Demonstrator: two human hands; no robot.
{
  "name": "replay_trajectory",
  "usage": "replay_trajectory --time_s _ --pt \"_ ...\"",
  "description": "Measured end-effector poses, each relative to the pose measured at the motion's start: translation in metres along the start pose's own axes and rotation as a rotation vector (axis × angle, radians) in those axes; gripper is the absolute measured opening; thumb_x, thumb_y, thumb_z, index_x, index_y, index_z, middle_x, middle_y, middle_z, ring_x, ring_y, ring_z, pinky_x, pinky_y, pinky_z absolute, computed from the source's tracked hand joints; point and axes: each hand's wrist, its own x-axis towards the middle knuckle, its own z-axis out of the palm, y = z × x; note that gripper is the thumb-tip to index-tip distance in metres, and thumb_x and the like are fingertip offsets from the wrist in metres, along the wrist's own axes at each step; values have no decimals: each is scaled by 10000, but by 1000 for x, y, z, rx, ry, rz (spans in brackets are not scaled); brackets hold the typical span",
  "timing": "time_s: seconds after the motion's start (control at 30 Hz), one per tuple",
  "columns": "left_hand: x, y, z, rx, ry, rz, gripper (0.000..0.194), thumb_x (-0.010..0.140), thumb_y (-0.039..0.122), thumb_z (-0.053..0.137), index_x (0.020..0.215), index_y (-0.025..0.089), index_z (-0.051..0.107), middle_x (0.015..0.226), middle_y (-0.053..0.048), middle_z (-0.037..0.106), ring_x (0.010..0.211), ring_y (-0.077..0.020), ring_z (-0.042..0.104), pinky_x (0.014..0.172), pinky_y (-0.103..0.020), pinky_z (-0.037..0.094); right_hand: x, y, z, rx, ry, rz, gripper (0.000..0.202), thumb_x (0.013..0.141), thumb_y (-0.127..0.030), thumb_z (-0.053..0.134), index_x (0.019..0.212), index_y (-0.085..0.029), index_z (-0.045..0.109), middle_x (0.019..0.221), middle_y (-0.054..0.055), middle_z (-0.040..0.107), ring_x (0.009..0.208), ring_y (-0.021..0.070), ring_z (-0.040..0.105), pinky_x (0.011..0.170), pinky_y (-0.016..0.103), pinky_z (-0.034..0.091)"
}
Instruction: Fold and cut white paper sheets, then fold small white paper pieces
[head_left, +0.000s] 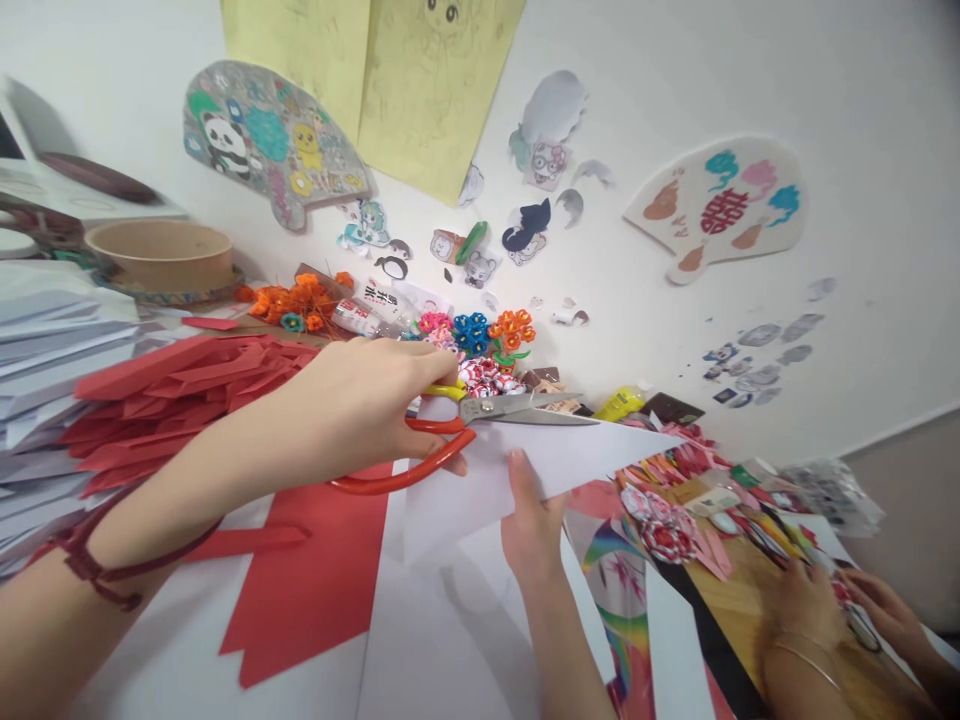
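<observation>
My left hand (375,405), with a dark red cord bracelet at the wrist, is closed round the handles of a pair of scissors (487,408). The handles are red and yellow. The blades stand slightly apart and point right, along the upper edge of a folded white paper (570,455) that tapers to a tip at the right. From below, my right hand (531,520) grips this paper, thumb on top; its other fingers are mostly hidden behind. Under both hands lie white sheets (450,640) and a red sheet (315,590).
Folded red strips (187,390) and white strips (60,360) are piled at left, before a round tub (161,252). Paper flowers (472,335) stand along the wall. At right, another person's hands (806,610) work above a wooden surface (720,600) holding small craft items.
</observation>
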Motion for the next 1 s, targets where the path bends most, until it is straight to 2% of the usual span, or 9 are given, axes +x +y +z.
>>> replay_trajectory --time_s 0.4,0.57,0.8,1.0 --pt "0 0 0 -30 -25 0 381 754 510 617 1054 277 584 911 -16 669 773 -200 611 559 -269 312 0 -2 -2 -48 -27 -1 763 763 -433 725 1428 -175 454 1288 179 639 1101 310 657 896 479 556" --pt "1 -2 -4 -64 -62 20 334 764 499 596 997 260 590 872 -9 665 726 -181 590 546 -266 310 1 -2 -3 -36 -25 32 779 718 -447 761 1398 -172 501 1182 163 698 1074 309 667 893 491 552" --pt "1 1 -9 -84 -65 7 395 707 602 646 893 260 579 704 9 596 612 -164 520 518 -268 273 0 -1 -3 -17 -12 15 733 696 -446 784 1327 -147 562 1054 146 740 1009 296 688 824 449 578" --pt "-1 2 -10 -75 -83 -2 307 731 491 649 890 239 577 667 14 549 584 -145 485 518 -259 261 0 0 -4 -42 4 13 758 678 -457 798 1331 -156 556 1102 147 729 1041 307 680 856 464 576"
